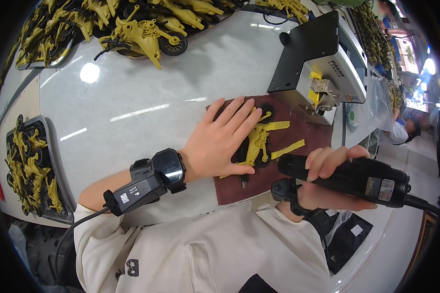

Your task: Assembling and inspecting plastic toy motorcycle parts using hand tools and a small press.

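On a dark red cloth (230, 193) lies a yellow toy motorcycle (257, 146) with black wheels, partly hidden by my left hand. My left hand (224, 139) rests flat on it, fingers stretched out and thumb spread toward me. Two yellow strips (288, 148) stick out from the motorcycle's right side. Wrapped in my right hand (335, 168) is a black corded handheld power tool (349, 178). Its blunt end points left, just to the right of the motorcycle's lower wheel. The exact kind of tool cannot be made out.
Behind the cloth at right stands a black and silver machine (322, 73) with yellow tape on its front. Yellow toy motorcycles pile up at the far left (146, 36). More fill a metal tray (58, 171) on the left. Another person (405, 129) is in the right background.
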`<state>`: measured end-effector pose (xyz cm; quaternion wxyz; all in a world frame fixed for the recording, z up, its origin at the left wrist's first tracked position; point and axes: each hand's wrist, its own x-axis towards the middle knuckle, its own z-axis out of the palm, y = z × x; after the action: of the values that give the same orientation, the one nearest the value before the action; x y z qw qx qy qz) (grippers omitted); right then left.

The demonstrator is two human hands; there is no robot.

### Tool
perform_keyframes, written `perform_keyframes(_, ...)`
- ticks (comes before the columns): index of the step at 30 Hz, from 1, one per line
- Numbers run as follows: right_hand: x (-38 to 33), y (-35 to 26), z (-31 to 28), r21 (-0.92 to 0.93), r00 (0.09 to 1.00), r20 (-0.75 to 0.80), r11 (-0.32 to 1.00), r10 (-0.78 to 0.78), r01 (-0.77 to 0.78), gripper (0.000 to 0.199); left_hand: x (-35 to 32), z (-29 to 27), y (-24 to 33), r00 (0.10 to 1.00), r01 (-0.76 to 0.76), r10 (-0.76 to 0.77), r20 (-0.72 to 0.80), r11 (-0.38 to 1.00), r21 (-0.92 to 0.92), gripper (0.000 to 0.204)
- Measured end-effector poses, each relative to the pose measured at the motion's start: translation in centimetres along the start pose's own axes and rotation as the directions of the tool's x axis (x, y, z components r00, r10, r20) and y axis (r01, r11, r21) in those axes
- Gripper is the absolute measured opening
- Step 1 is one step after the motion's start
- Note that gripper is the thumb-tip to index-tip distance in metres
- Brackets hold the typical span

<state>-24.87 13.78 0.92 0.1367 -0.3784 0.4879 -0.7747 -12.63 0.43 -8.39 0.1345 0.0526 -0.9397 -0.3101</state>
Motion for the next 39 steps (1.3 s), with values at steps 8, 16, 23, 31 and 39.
perform_keyframes(8,-1.4,0.9,-0.8,0.137,0.980,0.174,0.988,-0.100,0.076,0.093,0.0,0.0,0.1,1.000,-0.004,0.004,0.007,1.000,-0.001,0.100)
perform_keyframes(16,1.9,-2.4,-1.4,0.127,0.989,0.011,0.981,-0.147,0.145,0.088,0.2,-0.1,0.3,0.999,-0.027,0.028,-0.020,0.999,0.035,0.097)
perform_keyframes(23,8.8,-2.9,-3.8,-0.168,0.924,-0.008,0.912,-0.381,0.375,0.106,0.1,-0.1,0.2,1.000,-0.015,0.016,-0.014,0.999,0.049,0.097)
perform_keyframes(31,6.4,-1.9,-1.8,0.072,0.994,0.103,0.997,-0.035,0.028,0.089,0.0,-0.1,0.2,0.999,-0.025,0.026,-0.020,0.999,0.040,0.096)
perform_keyframes(39,0.4,-0.9,1.6,0.167,0.964,0.265,0.985,-0.002,-0.043,0.086,-0.3,-0.1,0.1,0.999,-0.022,0.022,-0.028,1.000,0.009,0.098)
